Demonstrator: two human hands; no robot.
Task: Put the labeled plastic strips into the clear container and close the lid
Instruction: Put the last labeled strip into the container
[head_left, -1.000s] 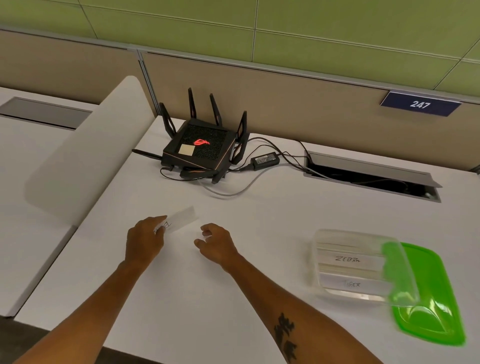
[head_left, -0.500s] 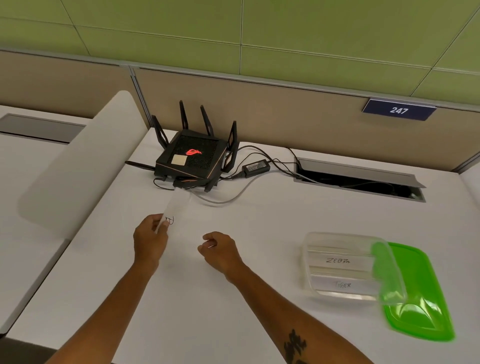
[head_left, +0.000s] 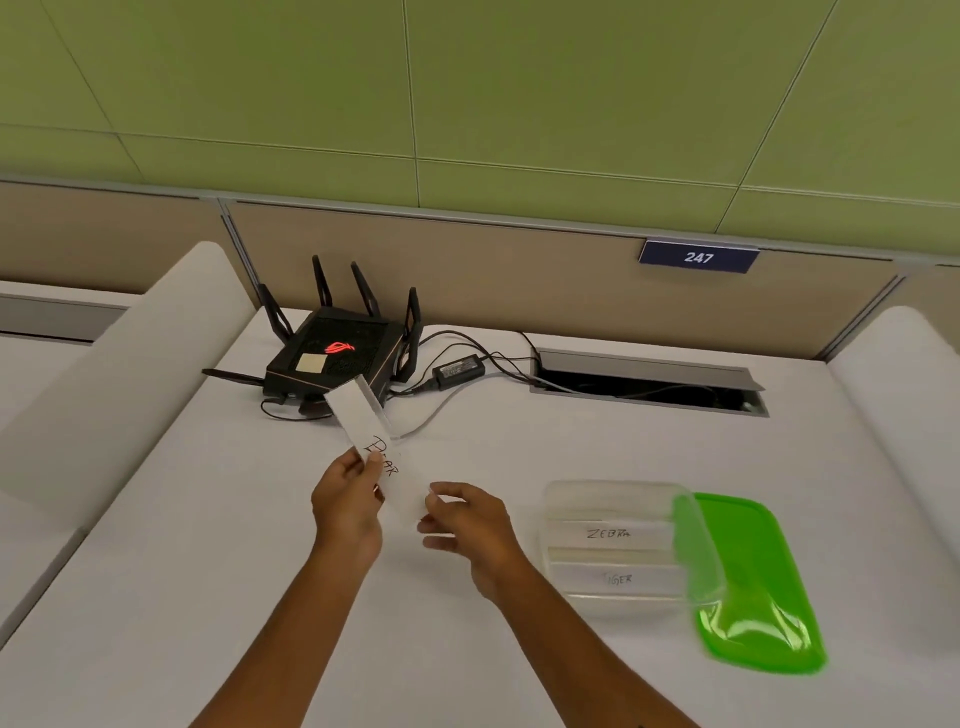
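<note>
A clear plastic strip (head_left: 363, 423) marked "BEAR" is held tilted above the white desk. My left hand (head_left: 345, 501) pinches it near the writing. My right hand (head_left: 467, 519) has its thumb and fingertips closed around the strip's lower end. To the right, the clear container (head_left: 558, 501) stands open on the desk. Inside it lie a strip marked "ZEBRA" (head_left: 608, 533) and a strip marked "TIGER" (head_left: 618, 578). The green lid (head_left: 769, 639) lies flat at the container's right, partly under its edge.
A black router (head_left: 332, 358) with antennas stands at the back of the desk, just behind the raised strip. Its power adapter (head_left: 457, 370) and cables run to an open cable slot (head_left: 644, 389). White rounded dividers (head_left: 119, 374) flank the desk.
The left hand lifted the strip off the desk and swung it from lying sideways to pointing away. The right hand moved in and took hold of its lower end.
</note>
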